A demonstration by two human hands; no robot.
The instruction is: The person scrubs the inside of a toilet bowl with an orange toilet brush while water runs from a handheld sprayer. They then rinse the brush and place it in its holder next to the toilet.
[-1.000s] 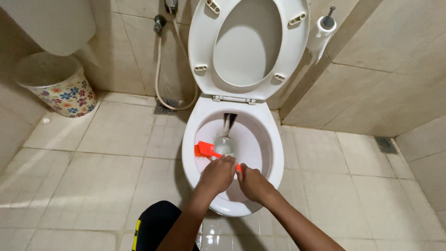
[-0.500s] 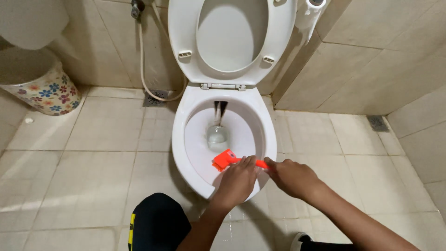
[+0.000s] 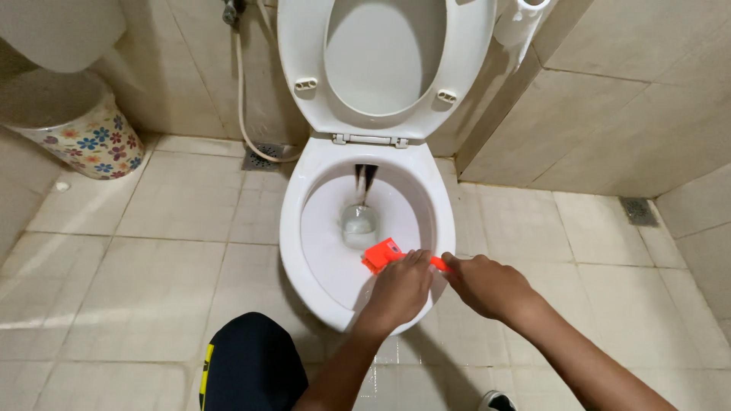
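A white toilet bowl (image 3: 297,251) stands in the middle of the view with its seat and lid (image 3: 384,61) raised. An orange brush (image 3: 382,254) lies across the near right side of the bowl, its head inside the rim. My left hand (image 3: 400,289) grips the brush just behind the head. My right hand (image 3: 487,285) holds the handle end over the right rim. Water (image 3: 359,222) sits at the bottom of the bowl, below a dark streak on the back wall.
A floral bin (image 3: 80,129) stands at the left wall. A spray hose (image 3: 244,99) hangs down to a floor drain (image 3: 263,157). A toilet roll (image 3: 518,23) is at the upper right. My dark-clad knee (image 3: 251,373) is at the bottom.
The brush moved from the left side of the bowl to the near right side, and both hands shifted right with it. The camera view drifted slightly.
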